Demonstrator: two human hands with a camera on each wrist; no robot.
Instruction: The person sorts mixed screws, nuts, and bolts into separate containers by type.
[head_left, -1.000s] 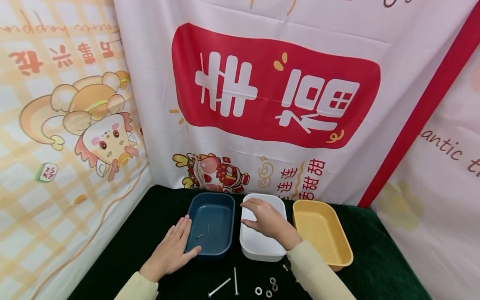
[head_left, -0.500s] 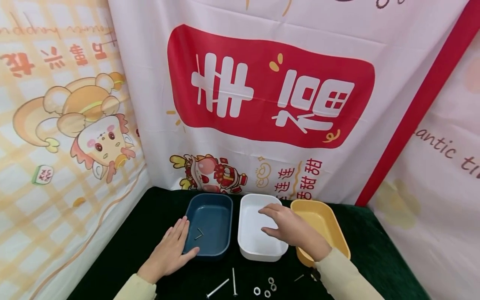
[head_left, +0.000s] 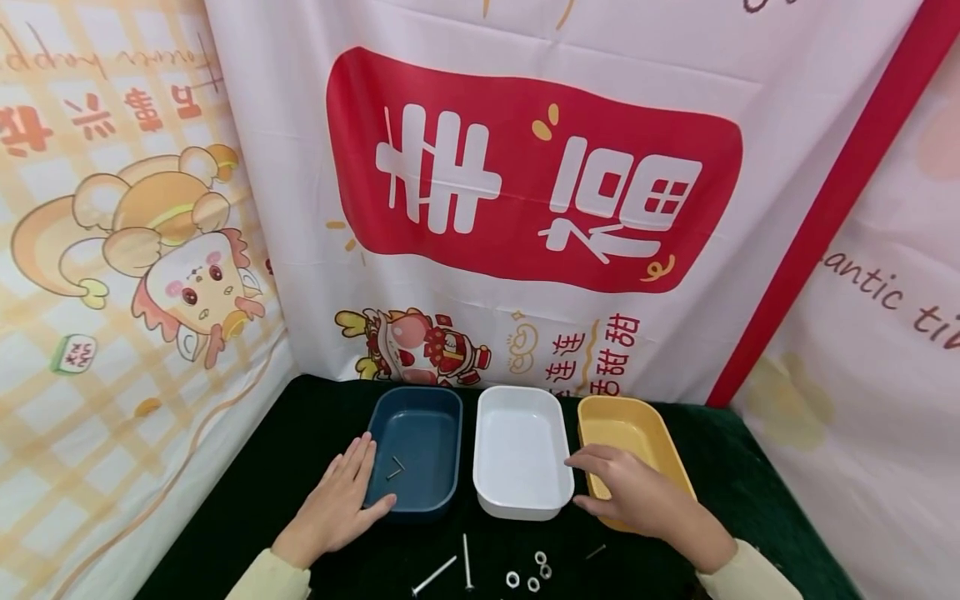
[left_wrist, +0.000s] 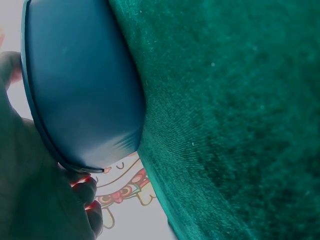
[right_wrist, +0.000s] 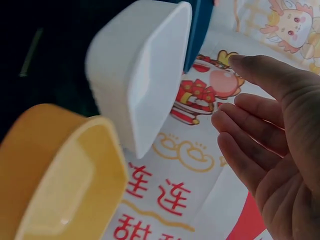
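Note:
My left hand (head_left: 337, 496) rests with straight fingers along the left rim of the blue tray (head_left: 442, 492), its thumb at the near corner. Two small screws (head_left: 396, 472) lie inside that tray. Over the near left part of the yellow tray (head_left: 678, 467) is my right hand (head_left: 637, 496), fingers loosely bent and holding nothing; the right wrist view shows its palm bare. Between the two trays stands a white tray (head_left: 522, 454) with nothing visible inside. In the left wrist view the blue tray's side wall (left_wrist: 85, 85) stands beside the left fingers.
On the dark green cloth (head_left: 225, 508) in front of the trays lie two long bolts (head_left: 435, 575), several hex nuts (head_left: 513, 579) and one small screw (head_left: 596, 552). A printed white curtain (head_left: 525, 333) hangs close behind the trays.
My right hand has moved right and nearer, from over the blue tray's side of the white tray to the yellow one. A second screw has come to lie against the first. My left hand stays put.

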